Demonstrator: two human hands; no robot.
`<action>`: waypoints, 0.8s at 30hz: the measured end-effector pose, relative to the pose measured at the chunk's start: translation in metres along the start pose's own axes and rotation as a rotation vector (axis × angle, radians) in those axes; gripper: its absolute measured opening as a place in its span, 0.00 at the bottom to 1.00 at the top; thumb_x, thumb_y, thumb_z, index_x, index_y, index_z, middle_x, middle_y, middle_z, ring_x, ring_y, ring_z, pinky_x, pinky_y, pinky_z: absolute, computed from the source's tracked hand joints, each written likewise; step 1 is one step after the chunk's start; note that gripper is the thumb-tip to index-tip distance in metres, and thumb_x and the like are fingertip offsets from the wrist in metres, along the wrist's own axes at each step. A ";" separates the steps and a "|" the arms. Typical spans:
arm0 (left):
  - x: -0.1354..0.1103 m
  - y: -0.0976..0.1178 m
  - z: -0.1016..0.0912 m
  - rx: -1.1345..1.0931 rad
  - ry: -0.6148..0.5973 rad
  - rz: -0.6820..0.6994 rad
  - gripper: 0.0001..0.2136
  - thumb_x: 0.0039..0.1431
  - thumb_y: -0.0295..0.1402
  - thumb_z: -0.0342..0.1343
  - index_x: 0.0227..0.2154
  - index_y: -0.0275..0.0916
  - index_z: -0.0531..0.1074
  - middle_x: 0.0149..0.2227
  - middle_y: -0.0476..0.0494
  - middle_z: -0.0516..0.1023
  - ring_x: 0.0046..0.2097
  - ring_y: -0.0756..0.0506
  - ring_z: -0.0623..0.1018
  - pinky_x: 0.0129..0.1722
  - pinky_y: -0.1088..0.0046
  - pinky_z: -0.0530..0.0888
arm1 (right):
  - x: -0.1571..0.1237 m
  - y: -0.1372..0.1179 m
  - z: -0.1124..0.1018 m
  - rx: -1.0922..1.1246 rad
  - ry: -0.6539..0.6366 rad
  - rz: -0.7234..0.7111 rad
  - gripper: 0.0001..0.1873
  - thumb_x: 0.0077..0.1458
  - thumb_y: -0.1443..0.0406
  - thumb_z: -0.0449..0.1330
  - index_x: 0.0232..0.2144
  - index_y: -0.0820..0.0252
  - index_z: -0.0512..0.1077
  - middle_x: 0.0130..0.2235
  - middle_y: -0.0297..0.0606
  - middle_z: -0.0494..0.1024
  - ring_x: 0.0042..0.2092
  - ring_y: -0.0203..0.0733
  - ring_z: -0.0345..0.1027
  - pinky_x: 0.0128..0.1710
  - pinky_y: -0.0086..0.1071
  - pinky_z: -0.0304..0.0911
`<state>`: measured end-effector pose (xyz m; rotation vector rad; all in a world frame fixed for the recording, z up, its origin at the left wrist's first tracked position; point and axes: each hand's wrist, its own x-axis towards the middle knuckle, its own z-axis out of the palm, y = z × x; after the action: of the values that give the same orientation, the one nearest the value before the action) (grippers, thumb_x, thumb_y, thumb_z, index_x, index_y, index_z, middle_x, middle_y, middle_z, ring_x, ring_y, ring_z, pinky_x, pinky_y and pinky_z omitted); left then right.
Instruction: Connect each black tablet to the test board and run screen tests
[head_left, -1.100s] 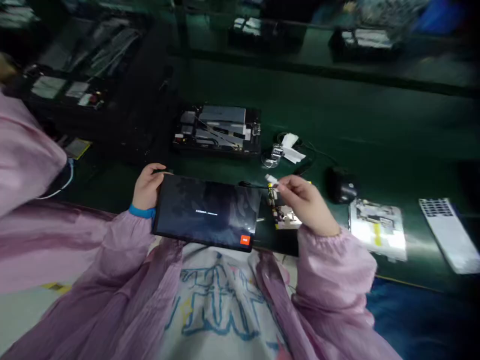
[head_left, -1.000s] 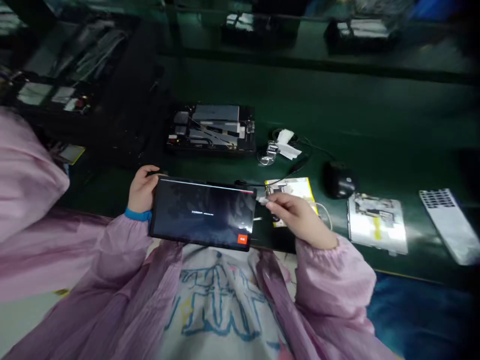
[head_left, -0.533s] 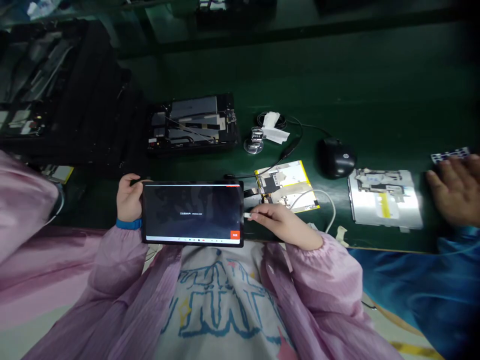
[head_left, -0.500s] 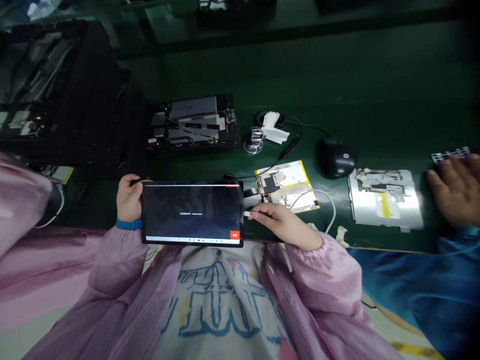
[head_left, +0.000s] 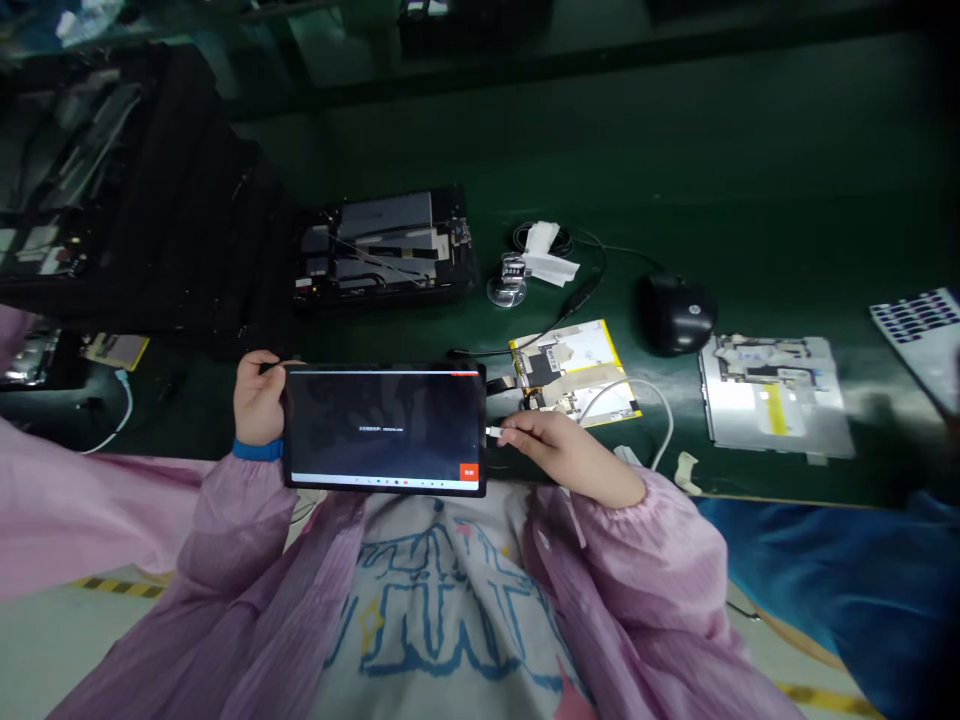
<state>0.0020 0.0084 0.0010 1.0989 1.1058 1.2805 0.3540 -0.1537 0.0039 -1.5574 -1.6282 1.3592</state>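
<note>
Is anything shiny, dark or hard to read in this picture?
Head view: glare makes the metal plate gleam; head view: the tablet shows a red button, but its writing is too small to read; head view: the top right corner is nearly black.

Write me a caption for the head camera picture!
Left hand grips a lit tablet; right hand pinches a white plug at the tablet's edge.

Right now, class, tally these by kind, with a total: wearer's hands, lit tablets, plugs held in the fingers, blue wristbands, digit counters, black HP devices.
Wearer's hands: 2 (left hand, right hand)
Lit tablet: 1
Held plug: 1
Wristband: 1
Counter: 1
HP device: 1
Total: 7
</note>
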 end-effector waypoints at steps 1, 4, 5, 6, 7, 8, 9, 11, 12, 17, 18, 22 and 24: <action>0.000 0.000 0.000 0.003 -0.003 0.007 0.24 0.38 0.39 0.72 0.33 0.39 0.64 0.23 0.49 0.78 0.33 0.44 0.80 0.31 0.71 0.77 | 0.000 -0.001 0.001 -0.016 0.010 0.003 0.14 0.60 0.59 0.49 0.29 0.59 0.71 0.28 0.36 0.76 0.31 0.39 0.68 0.34 0.31 0.59; -0.001 -0.001 0.001 0.044 0.000 0.039 0.21 0.41 0.39 0.70 0.32 0.39 0.64 0.23 0.49 0.77 0.34 0.43 0.81 0.33 0.70 0.78 | 0.002 -0.005 0.003 -0.072 0.032 0.028 0.14 0.60 0.61 0.49 0.27 0.58 0.70 0.27 0.36 0.75 0.30 0.39 0.67 0.33 0.32 0.59; -0.001 -0.002 0.001 0.064 0.000 0.047 0.20 0.42 0.39 0.69 0.32 0.40 0.64 0.23 0.49 0.77 0.34 0.43 0.81 0.33 0.69 0.78 | 0.002 -0.007 0.003 -0.090 0.033 0.042 0.13 0.59 0.61 0.49 0.27 0.58 0.70 0.27 0.36 0.74 0.30 0.39 0.67 0.33 0.32 0.58; -0.001 -0.002 0.001 0.083 0.000 0.054 0.19 0.43 0.39 0.68 0.31 0.40 0.64 0.23 0.49 0.77 0.34 0.43 0.81 0.34 0.69 0.78 | 0.003 -0.008 0.004 -0.104 0.035 0.054 0.13 0.59 0.61 0.49 0.27 0.58 0.69 0.26 0.36 0.74 0.29 0.39 0.67 0.32 0.31 0.58; -0.001 -0.003 0.000 0.100 -0.001 0.060 0.18 0.44 0.39 0.68 0.31 0.40 0.64 0.23 0.49 0.76 0.34 0.43 0.81 0.34 0.69 0.78 | 0.004 -0.009 0.005 -0.116 0.037 0.064 0.13 0.59 0.61 0.49 0.27 0.58 0.69 0.25 0.35 0.73 0.29 0.39 0.67 0.32 0.31 0.58; -0.001 -0.003 0.000 0.112 -0.004 0.065 0.18 0.44 0.39 0.67 0.31 0.40 0.64 0.23 0.50 0.76 0.33 0.44 0.80 0.35 0.69 0.78 | 0.004 -0.009 0.006 -0.124 0.042 0.071 0.13 0.59 0.61 0.50 0.26 0.58 0.69 0.25 0.35 0.73 0.28 0.39 0.66 0.31 0.31 0.58; -0.001 -0.004 -0.001 0.119 -0.009 0.068 0.17 0.44 0.39 0.67 0.30 0.40 0.64 0.23 0.50 0.76 0.33 0.44 0.80 0.35 0.69 0.78 | 0.005 -0.010 0.007 -0.129 0.048 0.075 0.13 0.59 0.62 0.50 0.26 0.58 0.69 0.24 0.35 0.73 0.28 0.39 0.66 0.31 0.31 0.58; -0.001 -0.004 -0.001 0.121 -0.012 0.071 0.17 0.44 0.40 0.67 0.30 0.41 0.64 0.23 0.50 0.76 0.33 0.44 0.80 0.34 0.70 0.78 | 0.005 -0.010 0.009 -0.132 0.062 0.074 0.13 0.59 0.62 0.49 0.26 0.57 0.69 0.25 0.36 0.73 0.28 0.39 0.67 0.31 0.31 0.59; -0.001 -0.004 -0.001 0.120 -0.011 0.066 0.17 0.44 0.40 0.67 0.30 0.41 0.64 0.23 0.51 0.76 0.33 0.45 0.80 0.34 0.70 0.78 | 0.004 -0.010 0.010 -0.133 0.070 0.072 0.13 0.59 0.61 0.49 0.26 0.57 0.68 0.25 0.36 0.74 0.29 0.40 0.67 0.31 0.32 0.60; -0.005 -0.003 0.000 0.095 -0.009 0.022 0.20 0.43 0.42 0.68 0.32 0.40 0.64 0.23 0.50 0.76 0.30 0.46 0.79 0.28 0.73 0.75 | -0.003 -0.013 0.015 -0.180 0.135 0.016 0.15 0.62 0.59 0.48 0.29 0.57 0.69 0.28 0.39 0.76 0.31 0.43 0.70 0.32 0.34 0.63; -0.006 -0.003 0.000 0.087 -0.013 0.009 0.21 0.43 0.42 0.68 0.32 0.40 0.63 0.23 0.49 0.76 0.29 0.46 0.79 0.27 0.74 0.75 | -0.005 -0.013 0.017 -0.198 0.156 -0.015 0.14 0.62 0.59 0.49 0.31 0.57 0.70 0.30 0.39 0.77 0.32 0.43 0.71 0.33 0.35 0.64; -0.008 -0.004 -0.001 0.050 -0.034 -0.041 0.23 0.43 0.43 0.68 0.33 0.40 0.61 0.24 0.49 0.76 0.29 0.45 0.79 0.24 0.75 0.72 | -0.011 -0.014 0.023 -0.313 0.214 -0.166 0.10 0.62 0.61 0.51 0.40 0.57 0.70 0.40 0.43 0.78 0.40 0.46 0.73 0.39 0.38 0.68; -0.009 -0.006 -0.002 0.033 -0.051 -0.057 0.23 0.44 0.43 0.68 0.34 0.41 0.60 0.25 0.48 0.77 0.28 0.45 0.79 0.24 0.74 0.72 | -0.012 -0.013 0.024 -0.403 0.227 -0.225 0.11 0.64 0.62 0.49 0.42 0.57 0.70 0.40 0.44 0.77 0.40 0.46 0.73 0.38 0.38 0.69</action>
<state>0.0010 -0.0004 -0.0049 1.1108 1.1158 1.1875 0.3295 -0.1708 0.0100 -1.6137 -1.9412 0.7394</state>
